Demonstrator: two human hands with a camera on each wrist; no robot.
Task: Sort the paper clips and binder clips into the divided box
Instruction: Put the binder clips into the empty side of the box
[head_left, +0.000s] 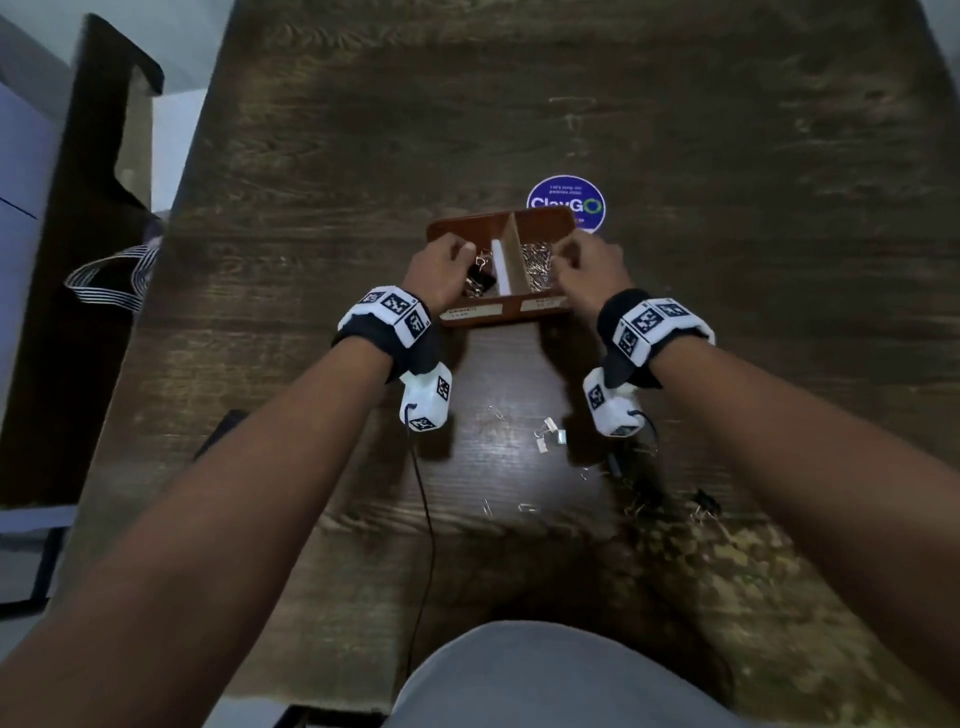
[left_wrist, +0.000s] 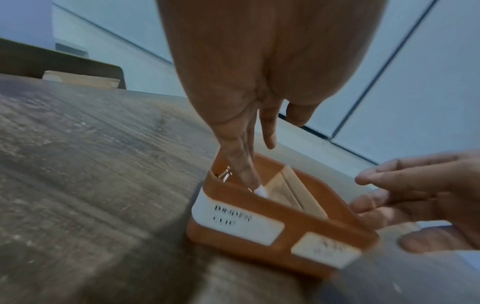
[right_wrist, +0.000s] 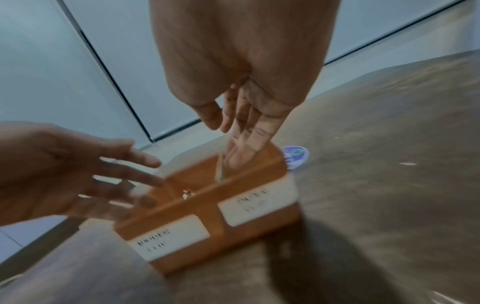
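The brown divided box (head_left: 498, 318) stands mid-table with a white label under each half. Binder clips (head_left: 480, 283) lie in its left compartment, a heap of paper clips (head_left: 535, 265) in its right. My left hand (head_left: 447, 260) hovers over the left compartment. In the left wrist view its fingers (left_wrist: 246, 164) point straight down into the box (left_wrist: 298, 214), with a small white clip (left_wrist: 259, 190) just below the tips. My right hand (head_left: 582, 265) is over the right compartment, fingers (right_wrist: 241, 139) extended; a thin blurred streak (right_wrist: 221, 170) hangs under them.
Loose white binder clips (head_left: 551, 432), a few paper clips (head_left: 527, 508) and black binder clips (head_left: 706, 501) lie on the dark wooden table between the box and my body. A round blue sticker (head_left: 566, 200) sits behind the box. A dark chair (head_left: 78, 260) stands left.
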